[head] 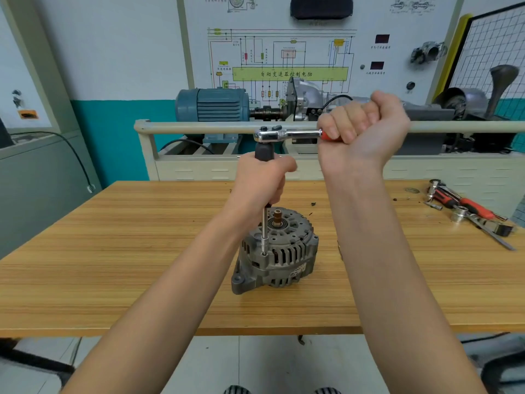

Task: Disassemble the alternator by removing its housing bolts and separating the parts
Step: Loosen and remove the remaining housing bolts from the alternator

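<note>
While alternator (275, 248) stands shaft-up — both hands' grip closed: ratchet (287, 135), extension (264, 223).

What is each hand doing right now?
Left hand: closed, gripping the extension bar.
Right hand: closed, gripping the ratchet handle.

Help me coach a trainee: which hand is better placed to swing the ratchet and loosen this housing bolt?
The right hand. It grips the ratchet by its red handle, far from the head, so probably has leverage. The left hand grips the vertical extension above the alternator, steadying it.
</note>
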Action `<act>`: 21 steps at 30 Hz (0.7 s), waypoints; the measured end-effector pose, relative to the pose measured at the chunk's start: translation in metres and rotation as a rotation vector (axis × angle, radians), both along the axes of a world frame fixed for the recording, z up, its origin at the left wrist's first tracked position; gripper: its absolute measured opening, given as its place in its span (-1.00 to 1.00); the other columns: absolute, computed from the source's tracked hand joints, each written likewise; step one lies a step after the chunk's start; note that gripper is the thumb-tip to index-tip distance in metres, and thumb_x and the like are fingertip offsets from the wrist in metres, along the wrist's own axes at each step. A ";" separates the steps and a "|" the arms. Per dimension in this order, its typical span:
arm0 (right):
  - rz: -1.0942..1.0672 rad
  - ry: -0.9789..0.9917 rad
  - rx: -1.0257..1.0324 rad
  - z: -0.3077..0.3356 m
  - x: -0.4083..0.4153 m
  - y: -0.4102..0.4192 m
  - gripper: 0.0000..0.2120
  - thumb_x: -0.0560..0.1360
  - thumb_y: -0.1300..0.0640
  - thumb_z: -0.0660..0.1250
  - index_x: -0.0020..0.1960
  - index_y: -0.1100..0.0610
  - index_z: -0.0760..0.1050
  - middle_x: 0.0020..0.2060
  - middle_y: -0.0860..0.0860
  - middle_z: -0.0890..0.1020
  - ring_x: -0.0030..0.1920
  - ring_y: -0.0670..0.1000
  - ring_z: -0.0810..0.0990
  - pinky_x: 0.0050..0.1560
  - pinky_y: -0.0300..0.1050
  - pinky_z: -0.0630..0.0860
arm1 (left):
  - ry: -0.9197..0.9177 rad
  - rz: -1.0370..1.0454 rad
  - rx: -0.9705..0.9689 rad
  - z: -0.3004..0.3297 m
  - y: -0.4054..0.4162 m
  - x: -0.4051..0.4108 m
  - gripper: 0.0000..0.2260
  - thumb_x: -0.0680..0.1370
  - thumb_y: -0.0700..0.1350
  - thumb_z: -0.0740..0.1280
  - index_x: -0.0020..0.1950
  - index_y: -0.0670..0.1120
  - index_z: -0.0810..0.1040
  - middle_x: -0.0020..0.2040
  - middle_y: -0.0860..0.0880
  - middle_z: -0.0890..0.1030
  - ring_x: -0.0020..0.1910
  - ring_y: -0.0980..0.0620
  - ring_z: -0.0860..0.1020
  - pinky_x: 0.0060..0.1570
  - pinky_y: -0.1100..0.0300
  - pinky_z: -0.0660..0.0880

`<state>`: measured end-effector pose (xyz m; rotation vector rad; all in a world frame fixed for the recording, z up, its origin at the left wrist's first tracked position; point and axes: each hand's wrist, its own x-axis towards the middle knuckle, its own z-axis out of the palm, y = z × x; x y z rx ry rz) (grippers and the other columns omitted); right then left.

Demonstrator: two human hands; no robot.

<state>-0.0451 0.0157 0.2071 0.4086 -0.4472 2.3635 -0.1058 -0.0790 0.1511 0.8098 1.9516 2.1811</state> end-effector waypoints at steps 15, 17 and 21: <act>-0.073 0.015 -0.026 -0.006 0.001 -0.003 -0.46 0.56 0.25 0.07 -0.59 0.03 0.16 -0.65 -0.08 0.12 -0.63 -0.08 0.05 -0.58 -0.25 0.10 | -0.005 -0.070 0.050 -0.001 0.006 -0.005 -0.58 0.55 -0.29 0.26 -0.47 -0.02 0.25 -0.60 0.08 0.22 -0.65 0.12 0.12 -0.60 0.34 0.11; -0.067 0.014 -0.021 -0.003 0.004 -0.002 -0.46 0.57 0.24 0.07 -0.59 0.03 0.16 -0.66 -0.08 0.13 -0.64 -0.08 0.06 -0.58 -0.26 0.10 | 0.029 -0.050 0.028 -0.003 0.005 -0.004 -0.62 0.54 -0.29 0.28 -0.42 -0.05 0.25 -0.59 0.08 0.24 -0.64 0.12 0.15 -0.60 0.32 0.14; 0.196 -0.098 -0.081 0.007 -0.012 0.019 -0.51 0.54 0.25 0.09 -0.56 0.07 0.14 -0.67 -0.09 0.14 -0.68 -0.09 0.07 -0.63 -0.30 0.07 | 0.056 -0.363 -0.035 0.002 -0.010 -0.010 -0.61 0.51 -0.28 0.33 -0.45 -0.08 0.27 -0.57 0.04 0.26 -0.61 0.10 0.20 -0.54 0.26 0.13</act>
